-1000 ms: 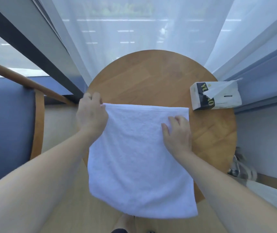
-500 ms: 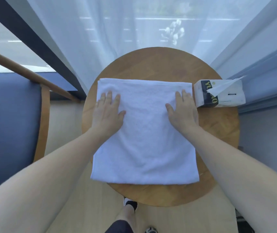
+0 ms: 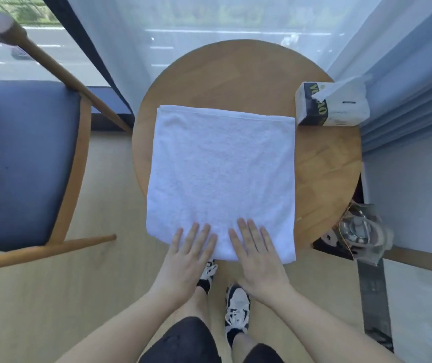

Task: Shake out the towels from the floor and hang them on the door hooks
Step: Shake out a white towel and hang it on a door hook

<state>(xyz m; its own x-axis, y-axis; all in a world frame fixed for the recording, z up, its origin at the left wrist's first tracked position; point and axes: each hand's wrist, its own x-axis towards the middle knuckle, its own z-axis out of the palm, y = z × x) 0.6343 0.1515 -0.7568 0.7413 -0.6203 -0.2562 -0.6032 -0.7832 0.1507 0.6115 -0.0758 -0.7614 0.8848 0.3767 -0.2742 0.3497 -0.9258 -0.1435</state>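
We see the folded white towel [image 3: 220, 176] flat on the round table [image 3: 322, 163], both hands' [image 3: 187, 260] [image 3: 258, 260] straight fingers [image 3: 243, 229] resting on its near edge; tissue pack [image 3: 332, 104] right, blue chair [image 3: 23, 163] left.

Folded white towel [image 3: 220, 176] on round wood table [image 3: 327, 166], L hand [image 3: 187, 260] & R hand [image 3: 258, 255] flat on near edge, tissue box [image 3: 332, 106] far right

Both hands flat, palms down, fingers straight and slightly spread. Left hand [image 3: 186, 260] and right hand [image 3: 258, 258] side by side, fingertips resting on the near edge of the towel [image 3: 220, 174], forearms reaching forward, converging toward it.
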